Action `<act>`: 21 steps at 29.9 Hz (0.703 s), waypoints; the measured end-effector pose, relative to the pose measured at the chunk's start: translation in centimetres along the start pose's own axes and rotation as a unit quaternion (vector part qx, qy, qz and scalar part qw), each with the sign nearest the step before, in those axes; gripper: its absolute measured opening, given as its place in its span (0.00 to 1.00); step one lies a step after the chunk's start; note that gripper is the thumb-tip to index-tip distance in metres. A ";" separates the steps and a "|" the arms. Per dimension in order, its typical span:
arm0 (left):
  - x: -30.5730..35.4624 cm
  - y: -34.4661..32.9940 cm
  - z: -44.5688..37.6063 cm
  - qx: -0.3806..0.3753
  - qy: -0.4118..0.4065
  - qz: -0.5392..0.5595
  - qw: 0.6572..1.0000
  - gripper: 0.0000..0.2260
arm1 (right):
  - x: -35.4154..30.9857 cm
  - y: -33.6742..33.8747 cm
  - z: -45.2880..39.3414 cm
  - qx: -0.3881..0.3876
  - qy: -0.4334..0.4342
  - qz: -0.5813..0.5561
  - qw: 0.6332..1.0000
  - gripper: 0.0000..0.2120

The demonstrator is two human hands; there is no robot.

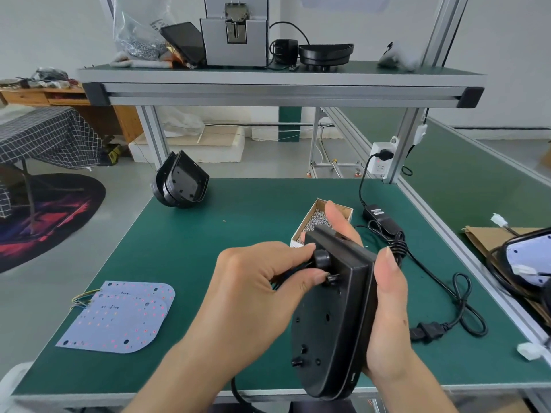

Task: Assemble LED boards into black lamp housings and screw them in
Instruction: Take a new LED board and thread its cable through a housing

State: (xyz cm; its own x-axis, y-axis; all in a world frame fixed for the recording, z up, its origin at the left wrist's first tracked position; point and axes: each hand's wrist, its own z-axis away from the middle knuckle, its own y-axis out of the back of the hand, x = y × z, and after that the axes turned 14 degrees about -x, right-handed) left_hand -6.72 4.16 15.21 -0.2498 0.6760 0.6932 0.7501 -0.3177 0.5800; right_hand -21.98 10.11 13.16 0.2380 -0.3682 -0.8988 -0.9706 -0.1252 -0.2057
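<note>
A black lamp housing [331,320] is held upright on edge over the front of the green table, its back side toward me. My right hand [384,302] grips it from the right, thumb along its rim and fingers behind the top. My left hand [253,281] pinches the black cable gland knob [322,260] near the housing's top. A black cable runs down from under my left hand. A stack of white LED boards [119,317] with red LEDs lies at the front left. More black housings [182,183] lean together at the table's back left.
An open cardboard box of small screws [316,219] sits behind the held housing. A black power adapter [378,216] with coiled cable and plug [426,332] lies at right. A finished lamp [527,260] rests on cardboard at far right. An overhead shelf [280,81] carries a screw feeder.
</note>
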 end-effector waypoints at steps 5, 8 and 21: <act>0.0 0.1 -0.2 -0.006 -0.011 -0.014 1.000 0.16 | 0.2 0.6 -0.2 -0.034 -0.031 -0.002 0.999 0.36; 0.1 0.2 -0.2 -0.005 -0.015 -0.010 1.000 0.15 | 0.4 0.5 -0.1 -0.030 -0.033 -0.013 0.999 0.36; 0.1 0.7 -0.5 -0.028 -0.033 -0.130 0.991 0.09 | -1.9 1.1 -0.9 0.053 -0.173 -0.085 0.980 0.32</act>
State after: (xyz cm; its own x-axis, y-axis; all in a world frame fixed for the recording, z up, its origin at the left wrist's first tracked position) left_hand -6.50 3.70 15.90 -0.3882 0.7817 0.4881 0.6304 -0.1610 0.7594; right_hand -23.43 9.89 14.99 0.3881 -0.0136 -0.9215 -0.9205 -0.0539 -0.3869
